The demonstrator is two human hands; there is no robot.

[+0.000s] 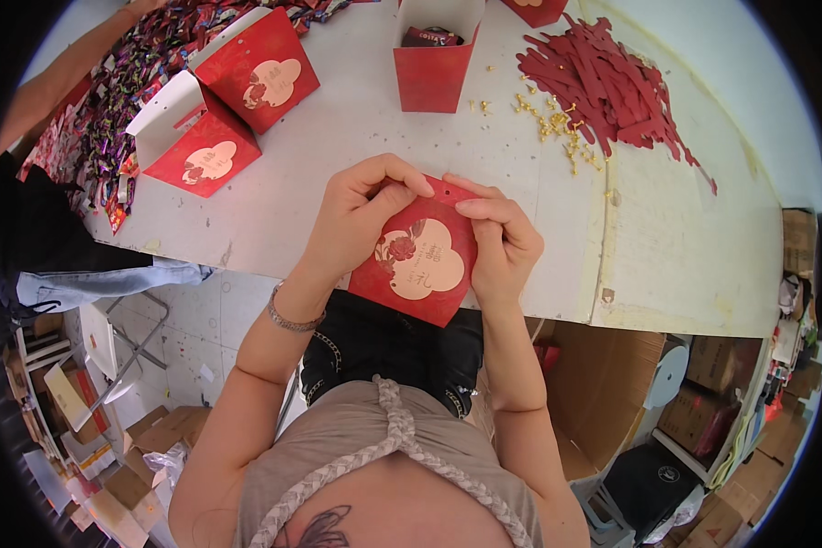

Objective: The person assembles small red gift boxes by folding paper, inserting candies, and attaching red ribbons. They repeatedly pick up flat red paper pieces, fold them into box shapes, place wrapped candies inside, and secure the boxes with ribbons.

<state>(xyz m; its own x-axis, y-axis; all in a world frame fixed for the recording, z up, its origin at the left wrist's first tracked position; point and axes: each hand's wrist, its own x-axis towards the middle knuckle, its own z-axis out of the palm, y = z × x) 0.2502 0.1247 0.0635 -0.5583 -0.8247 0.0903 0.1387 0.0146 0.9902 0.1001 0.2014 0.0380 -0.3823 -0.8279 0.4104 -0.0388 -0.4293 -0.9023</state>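
Head view shows one red box (461, 251) between the two hands of the person, at the near edge of the bench (320, 146). Its long axis goes away from the body and leans a little to the right: the far end points to the bench, while the near end passes over the edge, above the lap. The printed face, with a pale flower-shaped label, is turned up to the camera. At the far end, a small hole is visible between the hands.

The left hand (356, 203) is closed with thumb and fingers on the upper left corner; the right hand (502, 239) is clamped on the upper right corner.

On the bench, two open boxes (208, 163) stand at the left, beside a heap of sweets (110, 132). Farther ahead is one open box (432, 82) with a dark packet (429, 36) inside. To the right lie gold pins (557, 123), and near them a pile of red strips (607, 82).

Another person's arm (50, 96) enters at the left. Below, a folding chair (110, 352) stands on the tiled floor (192, 315). Under the bench at the right is a big carton (612, 374), and a black bag (653, 489) is near it.
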